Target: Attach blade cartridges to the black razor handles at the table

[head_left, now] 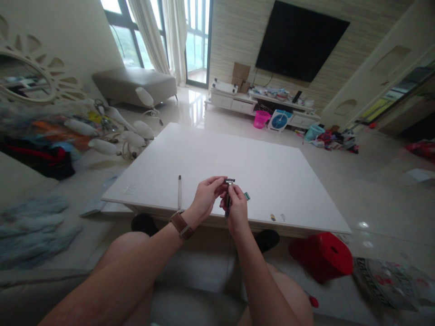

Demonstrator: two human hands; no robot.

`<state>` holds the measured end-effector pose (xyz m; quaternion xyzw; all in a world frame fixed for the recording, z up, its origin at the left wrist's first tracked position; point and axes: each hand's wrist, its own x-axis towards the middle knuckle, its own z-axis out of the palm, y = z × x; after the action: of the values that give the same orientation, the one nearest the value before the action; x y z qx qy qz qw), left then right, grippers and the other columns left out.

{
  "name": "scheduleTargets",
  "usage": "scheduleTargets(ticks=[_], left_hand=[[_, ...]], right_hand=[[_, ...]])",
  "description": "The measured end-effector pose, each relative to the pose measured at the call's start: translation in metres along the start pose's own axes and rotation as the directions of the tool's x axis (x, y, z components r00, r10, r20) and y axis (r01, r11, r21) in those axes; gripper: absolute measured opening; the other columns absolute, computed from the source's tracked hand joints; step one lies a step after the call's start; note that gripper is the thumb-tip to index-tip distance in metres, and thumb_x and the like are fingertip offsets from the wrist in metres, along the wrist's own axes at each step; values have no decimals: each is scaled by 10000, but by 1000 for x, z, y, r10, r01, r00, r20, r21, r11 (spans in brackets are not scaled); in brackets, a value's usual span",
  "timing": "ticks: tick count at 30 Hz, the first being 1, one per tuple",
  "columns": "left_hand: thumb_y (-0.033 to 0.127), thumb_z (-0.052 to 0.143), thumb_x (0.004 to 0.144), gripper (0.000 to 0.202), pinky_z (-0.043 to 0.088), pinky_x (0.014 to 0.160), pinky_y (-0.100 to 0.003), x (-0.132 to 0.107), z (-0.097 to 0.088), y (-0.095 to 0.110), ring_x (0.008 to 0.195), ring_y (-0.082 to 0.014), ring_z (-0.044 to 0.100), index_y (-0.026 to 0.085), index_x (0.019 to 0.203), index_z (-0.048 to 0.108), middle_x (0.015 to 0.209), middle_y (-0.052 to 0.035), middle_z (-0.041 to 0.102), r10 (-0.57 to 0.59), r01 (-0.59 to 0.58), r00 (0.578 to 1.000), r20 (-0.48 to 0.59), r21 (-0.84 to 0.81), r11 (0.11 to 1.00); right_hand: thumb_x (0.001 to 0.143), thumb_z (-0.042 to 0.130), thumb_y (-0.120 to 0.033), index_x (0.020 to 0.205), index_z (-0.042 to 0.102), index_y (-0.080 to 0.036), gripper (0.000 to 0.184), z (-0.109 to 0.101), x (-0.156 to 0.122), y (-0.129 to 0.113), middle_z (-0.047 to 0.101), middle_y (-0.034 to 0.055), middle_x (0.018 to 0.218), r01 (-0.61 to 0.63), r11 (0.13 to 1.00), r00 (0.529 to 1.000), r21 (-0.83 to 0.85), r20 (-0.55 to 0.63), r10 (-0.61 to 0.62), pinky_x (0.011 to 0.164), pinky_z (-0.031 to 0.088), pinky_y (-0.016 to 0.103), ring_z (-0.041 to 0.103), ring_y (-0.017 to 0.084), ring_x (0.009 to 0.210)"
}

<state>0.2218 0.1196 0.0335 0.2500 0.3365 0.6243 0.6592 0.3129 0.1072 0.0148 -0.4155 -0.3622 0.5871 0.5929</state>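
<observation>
My right hand (237, 209) is wrapped round the dark handle of a safety razor (228, 199), held upright over the near edge of the white table (217, 158). The fingertips of my left hand (206, 195) pinch the razor's metal head (230, 180) at the top. A brown strap sits on my left wrist. A slim pen-like stick (179, 192) lies on the table just left of my hands. A small teal item (247, 196) lies on the table right behind my right hand.
A red stool (322, 256) lies on the floor at my right knee, beside a printed bag (390, 278). A white lamp fixture (115, 129) lies left of the table. A TV unit (265, 106) with a pink basket stands at the far wall.
</observation>
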Motion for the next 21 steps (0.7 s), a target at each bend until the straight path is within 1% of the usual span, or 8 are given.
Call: scheduleTargets(ticks=[6, 10, 13, 16, 21], left_hand=[[237, 781, 704, 215, 475, 682, -245, 3, -2, -4, 721, -130, 654, 91, 850, 722, 833, -99, 735, 25, -24, 999, -30, 6, 1000], [262, 794, 702, 245, 488, 711, -264, 3, -2, -5, 722, -136, 658, 86, 861, 732, 835, -107, 739, 35, -33, 999, -41, 32, 999], [276, 808, 690, 270, 500, 738, -279, 2, -2, -4, 731, -142, 662, 88, 868, 735, 820, -103, 740, 37, -33, 997, -62, 51, 998], [280, 812, 688, 275, 503, 734, -282, 1, -2, -4, 713, -137, 656, 87, 869, 734, 802, -96, 737, 31, -27, 997, -67, 63, 998], [283, 812, 681, 258, 496, 705, -274, 1, -2, -3, 656, -121, 631, 84, 820, 725, 760, -85, 727, 30, -26, 998, -51, 63, 998]], right_hand=[[824, 633, -438, 794, 589, -202, 242, 0, 0, 2, 519, -66, 584, 42, 999, 999, -16, 16, -41, 352, 242, 178, 386, 49, 385], [833, 636, -440, 801, 600, -198, 248, -1, 1, 5, 507, -64, 596, 79, 997, 997, -22, 22, -78, 350, 233, 182, 367, 44, 389], [838, 636, -452, 814, 607, -194, 260, -1, 1, 6, 503, -64, 605, 81, 996, 997, -30, 17, -81, 351, 229, 179, 368, 40, 394], [839, 636, -461, 824, 610, -196, 267, -1, 2, 7, 499, -65, 602, 79, 996, 997, -34, 9, -79, 353, 232, 180, 367, 41, 396], [837, 640, -472, 824, 616, -193, 281, -1, 3, 8, 497, -63, 598, 88, 995, 996, -46, 3, -88, 356, 225, 184, 365, 43, 400]])
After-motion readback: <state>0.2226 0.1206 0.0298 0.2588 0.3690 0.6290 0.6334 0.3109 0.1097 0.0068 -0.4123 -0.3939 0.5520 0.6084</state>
